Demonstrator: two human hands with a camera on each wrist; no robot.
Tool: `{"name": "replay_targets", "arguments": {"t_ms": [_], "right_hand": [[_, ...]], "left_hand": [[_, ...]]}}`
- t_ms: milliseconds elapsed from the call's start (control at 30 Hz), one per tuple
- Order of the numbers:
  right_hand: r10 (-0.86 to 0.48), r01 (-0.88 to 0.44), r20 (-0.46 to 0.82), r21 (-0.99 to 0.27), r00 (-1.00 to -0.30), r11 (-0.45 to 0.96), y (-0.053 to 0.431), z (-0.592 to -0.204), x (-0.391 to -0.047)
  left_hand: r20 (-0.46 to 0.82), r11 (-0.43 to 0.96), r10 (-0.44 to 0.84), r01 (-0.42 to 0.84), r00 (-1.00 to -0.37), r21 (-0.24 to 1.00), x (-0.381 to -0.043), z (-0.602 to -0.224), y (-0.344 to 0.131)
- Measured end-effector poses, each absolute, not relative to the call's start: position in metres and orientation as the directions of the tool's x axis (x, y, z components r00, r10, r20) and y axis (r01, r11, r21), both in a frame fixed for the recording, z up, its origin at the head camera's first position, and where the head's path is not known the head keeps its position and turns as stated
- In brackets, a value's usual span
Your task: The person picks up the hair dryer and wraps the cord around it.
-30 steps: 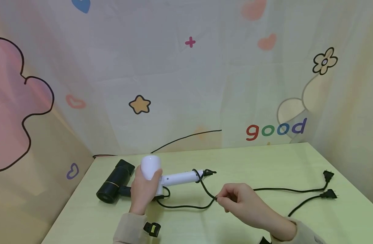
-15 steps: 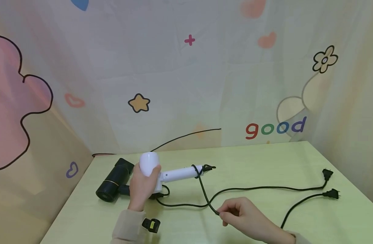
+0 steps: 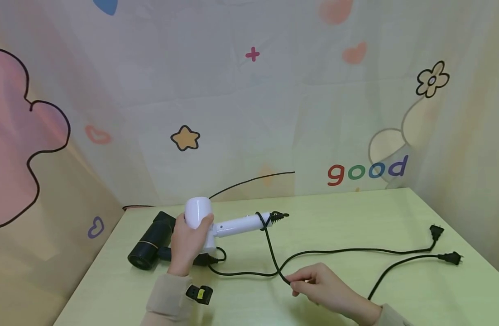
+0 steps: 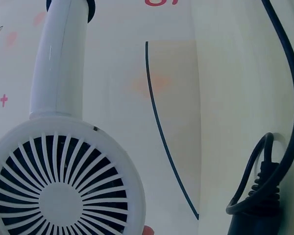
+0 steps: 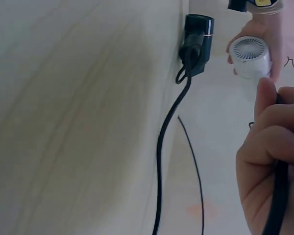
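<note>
My left hand grips the head of a white hair dryer, whose handle points right in the head view. The slatted round air inlet of that dryer fills the lower left of the left wrist view. A black cord loops round the end of its handle and runs down to my right hand, which pinches it between thumb and fingers. In the right wrist view the cord passes through the curled fingers. A black hair dryer lies behind and left of my left hand, its handle partly hidden.
The black dryer's cord crosses the table to a plug at the right. Nearer lies a second plug, its cord curving toward my right forearm. A printed curtain hangs behind the table.
My left hand has raised the white dryer a little. My right hand has drawn the cord toward the front, and the nearer plug has slid slightly right.
</note>
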State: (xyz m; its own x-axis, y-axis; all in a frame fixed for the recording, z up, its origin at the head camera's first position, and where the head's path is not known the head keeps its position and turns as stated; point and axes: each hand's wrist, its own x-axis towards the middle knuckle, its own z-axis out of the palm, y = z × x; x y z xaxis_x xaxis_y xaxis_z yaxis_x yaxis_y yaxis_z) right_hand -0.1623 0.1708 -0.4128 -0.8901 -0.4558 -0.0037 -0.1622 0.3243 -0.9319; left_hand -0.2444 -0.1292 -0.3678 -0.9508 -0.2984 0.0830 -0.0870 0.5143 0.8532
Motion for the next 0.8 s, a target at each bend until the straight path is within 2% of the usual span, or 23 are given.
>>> {"name": "replay_targets", "arguments": {"t_ms": [467,800], "right_hand": [[-0.452,-0.211,0.002,-0.886,-0.892,0.412,0.159,-0.422,-0.186],[-0.355,-0.049,-0.136,-0.884,-0.925,0.464,0.160,-0.422,-0.209]], "left_hand": [[0.036,0.441,-0.271,-0.090,-0.962,0.893,-0.243,-0.363,-0.125],[0.004,0.383,-0.222,-0.083,-0.975,0.920,-0.236,-0.358,-0.121]]}}
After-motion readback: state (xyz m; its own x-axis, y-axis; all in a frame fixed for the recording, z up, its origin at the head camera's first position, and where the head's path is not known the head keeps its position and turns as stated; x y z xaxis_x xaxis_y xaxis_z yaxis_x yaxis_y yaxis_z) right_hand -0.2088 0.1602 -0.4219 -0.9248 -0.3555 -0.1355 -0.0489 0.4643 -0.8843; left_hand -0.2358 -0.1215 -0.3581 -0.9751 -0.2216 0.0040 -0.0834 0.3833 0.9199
